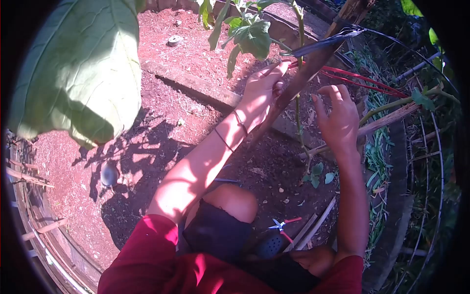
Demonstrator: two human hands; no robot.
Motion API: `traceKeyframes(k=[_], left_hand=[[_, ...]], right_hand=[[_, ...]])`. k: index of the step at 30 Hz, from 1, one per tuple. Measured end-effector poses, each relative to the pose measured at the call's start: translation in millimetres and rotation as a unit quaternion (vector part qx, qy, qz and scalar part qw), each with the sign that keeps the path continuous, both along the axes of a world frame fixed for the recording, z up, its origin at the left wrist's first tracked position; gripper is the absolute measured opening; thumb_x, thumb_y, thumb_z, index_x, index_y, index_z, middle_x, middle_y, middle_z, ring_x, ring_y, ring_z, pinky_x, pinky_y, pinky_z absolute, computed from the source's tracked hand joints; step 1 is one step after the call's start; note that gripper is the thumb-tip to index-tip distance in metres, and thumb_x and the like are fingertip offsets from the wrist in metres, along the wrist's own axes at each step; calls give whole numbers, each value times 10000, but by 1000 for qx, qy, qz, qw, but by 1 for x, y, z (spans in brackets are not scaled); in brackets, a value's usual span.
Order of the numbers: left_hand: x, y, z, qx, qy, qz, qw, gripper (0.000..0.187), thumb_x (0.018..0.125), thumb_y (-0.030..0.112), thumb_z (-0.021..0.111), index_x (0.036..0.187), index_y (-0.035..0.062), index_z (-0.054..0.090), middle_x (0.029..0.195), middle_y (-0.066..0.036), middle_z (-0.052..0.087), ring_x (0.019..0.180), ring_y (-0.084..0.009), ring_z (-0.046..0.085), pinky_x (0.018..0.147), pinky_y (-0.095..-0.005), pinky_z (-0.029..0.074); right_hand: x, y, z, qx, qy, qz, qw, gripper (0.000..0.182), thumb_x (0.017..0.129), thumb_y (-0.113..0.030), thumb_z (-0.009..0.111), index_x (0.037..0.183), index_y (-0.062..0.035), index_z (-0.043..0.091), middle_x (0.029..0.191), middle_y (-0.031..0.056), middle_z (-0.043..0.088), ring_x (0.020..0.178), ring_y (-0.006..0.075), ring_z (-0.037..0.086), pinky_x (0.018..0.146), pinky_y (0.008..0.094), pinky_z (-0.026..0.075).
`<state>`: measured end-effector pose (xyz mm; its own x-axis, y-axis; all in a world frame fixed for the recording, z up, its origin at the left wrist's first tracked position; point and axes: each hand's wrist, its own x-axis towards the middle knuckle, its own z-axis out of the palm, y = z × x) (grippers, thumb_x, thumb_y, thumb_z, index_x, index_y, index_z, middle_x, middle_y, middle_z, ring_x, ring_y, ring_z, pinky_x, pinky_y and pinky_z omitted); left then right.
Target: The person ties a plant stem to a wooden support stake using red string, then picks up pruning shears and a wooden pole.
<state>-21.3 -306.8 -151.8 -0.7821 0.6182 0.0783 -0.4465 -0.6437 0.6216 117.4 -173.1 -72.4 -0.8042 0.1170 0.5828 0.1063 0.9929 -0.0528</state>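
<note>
A slanting wooden stake [306, 73] stands beside a leafy green plant stem [299, 115]. My left hand [262, 88] is at the stake's left side, thumb and fingers pinched on a red string [360, 78]. The string passes the stake and stretches to the right in two strands. My right hand [338, 115] is raised right of the stake, just below the strands, fingers curved and apart from the thumb, with nothing visible in it. A dark strip [328, 41] is tied around the stake higher up.
Red-handled pruning shears [280, 226] lie low by my foot, near wooden sticks [313, 230]. A large leaf [81, 68] hangs close at upper left. A plank [196, 88] crosses the soil. A round roll [174, 40] lies farther back. A branch [391, 120] reaches in from the right.
</note>
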Motion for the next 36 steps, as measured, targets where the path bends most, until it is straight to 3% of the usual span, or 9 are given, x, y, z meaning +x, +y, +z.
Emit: traceKeyframes(k=[14, 16, 36], left_hand=[[3, -3, 4, -23, -22, -3, 999, 380, 1016, 209, 690, 1358, 49, 639, 921, 78, 605, 725, -41, 493, 696, -225, 463], [5, -3, 6, 2, -5, -20, 1000, 312, 1024, 259, 682, 1280, 80, 681, 725, 82, 492, 619, -29, 445, 580, -202, 378], [4, 0, 3, 5, -7, -26, 1000, 315, 1003, 241, 709, 1285, 101, 702, 704, 93, 480, 624, -10, 422, 569, -185, 353]], right_hand=[[6, 0, -3, -25, -14, 32, 999, 164, 901, -188, 747, 971, -68, 660, 938, 105, 651, 869, 361, 658, 774, 472, 490], [7, -1, -3, -27, -17, 31, 999, 165, 897, -186, 749, 966, -68, 657, 939, 103, 650, 868, 360, 658, 774, 471, 490], [11, 0, -5, -31, -54, 42, 997, 186, 894, -218, 749, 978, -70, 676, 927, 103, 658, 830, 345, 670, 776, 452, 500]])
